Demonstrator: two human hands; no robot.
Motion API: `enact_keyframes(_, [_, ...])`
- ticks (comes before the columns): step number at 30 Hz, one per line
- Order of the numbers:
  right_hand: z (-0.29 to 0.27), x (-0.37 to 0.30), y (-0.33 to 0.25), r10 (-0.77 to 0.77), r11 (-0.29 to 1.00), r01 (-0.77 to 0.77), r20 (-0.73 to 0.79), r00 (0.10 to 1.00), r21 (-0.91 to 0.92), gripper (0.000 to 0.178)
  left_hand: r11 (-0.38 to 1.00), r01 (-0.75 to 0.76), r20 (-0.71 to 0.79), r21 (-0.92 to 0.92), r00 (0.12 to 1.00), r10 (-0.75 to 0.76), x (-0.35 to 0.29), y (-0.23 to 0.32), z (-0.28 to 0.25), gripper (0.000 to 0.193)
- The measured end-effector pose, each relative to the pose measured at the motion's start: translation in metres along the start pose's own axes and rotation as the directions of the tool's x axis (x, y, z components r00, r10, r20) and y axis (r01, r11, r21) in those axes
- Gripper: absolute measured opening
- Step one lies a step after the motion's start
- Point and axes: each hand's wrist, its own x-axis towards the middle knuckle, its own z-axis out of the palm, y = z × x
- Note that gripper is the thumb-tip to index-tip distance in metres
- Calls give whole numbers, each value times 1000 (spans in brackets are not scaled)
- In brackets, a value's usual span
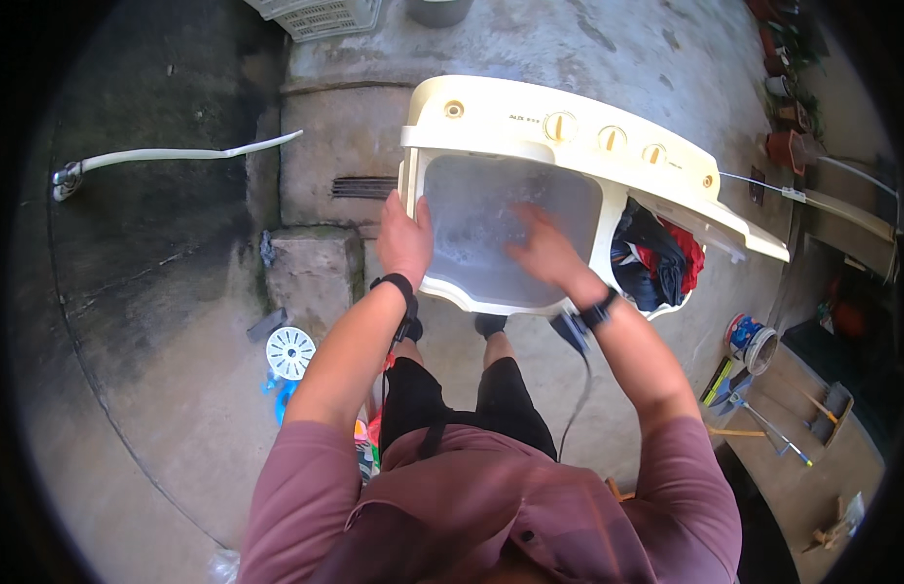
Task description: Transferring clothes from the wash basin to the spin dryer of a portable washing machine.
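A cream twin-tub washing machine (530,97) stands in front of me, with three knobs along its back panel. Cloudy, sudsy water (462,234) shows in its left tub. My left hand (405,238) grips that tub's left rim, thumb on the inner side and fingers outside. Over the middle of the water reaches my right hand (547,248), its fingers apart and slightly blurred. Nothing shows in it; whether the fingertips dip under the surface I cannot tell. Dark and red clothes (656,253) fill the right tub, beneath a raised lid (734,224).
From a wall tap (68,180) on the left, a white hose (180,154) sticks out. A floor drain (364,187) lies beside the machine. A white slotted disc (290,352) is by my left arm. Buckets (760,350) and a broom (827,414) are at right.
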Motion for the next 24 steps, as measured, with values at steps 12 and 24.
enact_keyframes(12, [123,170,109,285,958,-280,302,910,-59,57,995,-89,1,-36,996,89,-13,2,-5,56])
enact_keyframes(24, [168,151,52,255,962,-192,388,885,-194,54,984,-162,-39,-68,986,160,-15,2,1,57])
